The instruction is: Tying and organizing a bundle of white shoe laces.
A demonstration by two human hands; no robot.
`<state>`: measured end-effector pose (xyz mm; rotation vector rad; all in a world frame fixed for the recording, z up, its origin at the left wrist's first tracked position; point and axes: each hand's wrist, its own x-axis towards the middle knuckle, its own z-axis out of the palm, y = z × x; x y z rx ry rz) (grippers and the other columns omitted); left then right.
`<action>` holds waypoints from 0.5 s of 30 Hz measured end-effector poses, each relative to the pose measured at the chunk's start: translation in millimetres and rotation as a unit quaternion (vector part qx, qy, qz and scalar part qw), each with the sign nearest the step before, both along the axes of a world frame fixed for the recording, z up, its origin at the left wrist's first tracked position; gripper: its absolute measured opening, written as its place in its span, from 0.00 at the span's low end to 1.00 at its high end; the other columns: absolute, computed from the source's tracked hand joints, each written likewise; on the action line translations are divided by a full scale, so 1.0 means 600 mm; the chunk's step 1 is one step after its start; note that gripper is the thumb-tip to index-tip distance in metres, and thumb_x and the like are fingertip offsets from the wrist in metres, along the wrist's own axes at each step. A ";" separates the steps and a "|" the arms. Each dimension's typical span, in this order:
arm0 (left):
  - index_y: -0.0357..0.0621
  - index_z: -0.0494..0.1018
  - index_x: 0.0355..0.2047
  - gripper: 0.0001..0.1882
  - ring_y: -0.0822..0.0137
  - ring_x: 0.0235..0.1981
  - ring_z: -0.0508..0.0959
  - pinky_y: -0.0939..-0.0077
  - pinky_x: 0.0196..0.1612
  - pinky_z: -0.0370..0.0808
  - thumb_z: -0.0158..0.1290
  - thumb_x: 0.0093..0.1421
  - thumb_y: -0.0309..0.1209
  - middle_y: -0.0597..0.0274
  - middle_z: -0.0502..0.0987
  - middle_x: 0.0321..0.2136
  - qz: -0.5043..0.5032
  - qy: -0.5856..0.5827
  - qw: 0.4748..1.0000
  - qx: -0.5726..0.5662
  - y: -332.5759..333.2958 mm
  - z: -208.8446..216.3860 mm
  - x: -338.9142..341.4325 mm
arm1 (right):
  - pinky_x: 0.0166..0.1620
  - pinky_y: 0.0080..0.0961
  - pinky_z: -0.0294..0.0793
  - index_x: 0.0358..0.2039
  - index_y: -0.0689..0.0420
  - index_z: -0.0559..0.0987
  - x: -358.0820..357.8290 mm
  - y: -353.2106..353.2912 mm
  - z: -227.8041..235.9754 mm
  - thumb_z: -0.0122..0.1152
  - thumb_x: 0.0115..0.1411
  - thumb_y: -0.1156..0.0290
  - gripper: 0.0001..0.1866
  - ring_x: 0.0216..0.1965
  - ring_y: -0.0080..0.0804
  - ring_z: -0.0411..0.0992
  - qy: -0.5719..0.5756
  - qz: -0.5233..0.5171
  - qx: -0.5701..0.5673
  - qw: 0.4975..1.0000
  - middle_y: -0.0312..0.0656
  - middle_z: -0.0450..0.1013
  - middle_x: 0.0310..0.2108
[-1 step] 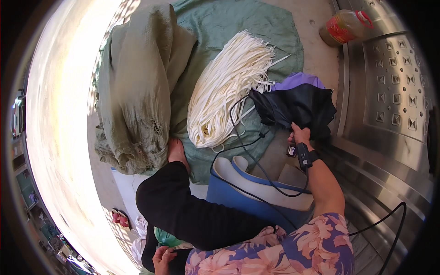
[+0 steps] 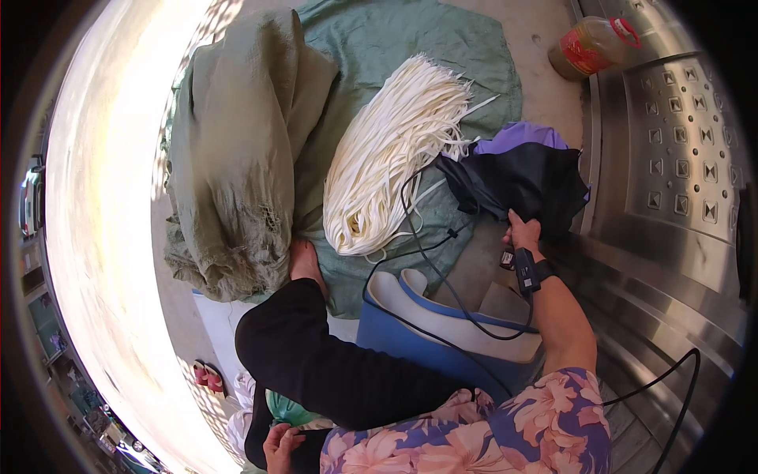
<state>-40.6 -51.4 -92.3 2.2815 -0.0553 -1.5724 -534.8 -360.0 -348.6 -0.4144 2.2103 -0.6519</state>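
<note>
My right hand [image 2: 523, 234] is closed on the lower edge of a bunched black cloth [image 2: 525, 186], perhaps a bag. It is held up at the right, with a purple piece [image 2: 525, 138] showing behind it. Low in the view, my left hand [image 2: 282, 446] rests by my leg with curled fingers, close to a green plastic bag [image 2: 288, 409]. What lies in those fingers, if anything, I cannot make out. A long bundle of cream-white strips [image 2: 395, 158], folded at its near end, lies beside the black cloth on a green sheet [image 2: 482, 63].
An olive woven cloth [image 2: 237, 150] is heaped at the left. A blue and white tub-like piece [image 2: 442, 332] sits in front of me with black cables across it. At the right stand a metal door [image 2: 679, 150] and a plastic jar [image 2: 592, 49]. Red sandals [image 2: 209, 378] lie far left.
My right hand and the black cloth have shifted slightly to the right, the purple piece with them. The left hand has stayed in place.
</note>
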 end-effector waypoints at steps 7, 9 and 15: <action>0.35 0.69 0.44 0.15 0.68 0.36 0.76 0.79 0.39 0.72 0.50 0.59 0.29 0.59 0.74 0.36 -0.007 0.007 1.000 -0.020 -0.008 0.012 -0.015 | 0.36 0.41 0.70 0.22 0.68 0.77 -0.161 -0.030 0.060 0.57 0.50 0.46 0.30 0.32 0.54 0.73 0.402 0.142 -0.029 0.904 0.58 0.73 0.25; 0.35 0.69 0.45 0.15 0.68 0.36 0.76 0.78 0.39 0.72 0.50 0.58 0.29 0.59 0.74 0.36 -0.011 0.002 1.000 -0.016 0.001 0.006 -0.015 | 0.38 0.43 0.70 0.25 0.67 0.78 -0.173 -0.043 0.068 0.55 0.51 0.44 0.31 0.35 0.56 0.72 0.397 0.151 -0.012 0.905 0.59 0.73 0.28; 0.38 0.69 0.38 0.11 0.71 0.27 0.77 0.81 0.32 0.72 0.51 0.58 0.31 0.61 0.76 0.29 -0.042 -0.029 0.997 -0.049 0.001 -0.014 -0.031 | 0.43 0.41 0.70 0.36 0.64 0.77 -0.164 -0.020 0.028 0.50 0.54 0.48 0.28 0.38 0.54 0.72 0.455 0.326 0.060 0.826 0.57 0.73 0.34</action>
